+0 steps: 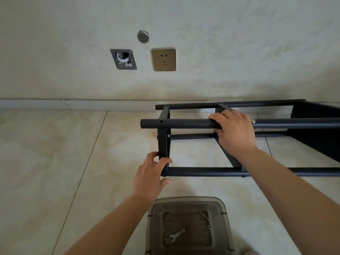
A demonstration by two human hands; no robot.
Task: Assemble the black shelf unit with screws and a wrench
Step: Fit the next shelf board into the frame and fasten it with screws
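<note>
The black shelf unit (pixel 193 124) lies on its side on the tiled floor, its round posts running left to right. My left hand (pixel 150 173) grips the flat cross frame at the near left corner, where it meets the lower post. My right hand (pixel 235 129) grips the upper near post, beside a silver screw head (pixel 253 121). Another screw (pixel 168 135) shows on the left frame. A silver wrench (pixel 176 236) lies in a clear plastic container (pixel 225 208) below my hands.
The wall stands just behind the shelf, with a gold socket (pixel 163 59), a round metal cap (pixel 143 36) and an open junction box (pixel 123 59). A pale baseboard (pixel 73 104) runs along the floor. Small metal parts (pixel 207 219) lie in the container.
</note>
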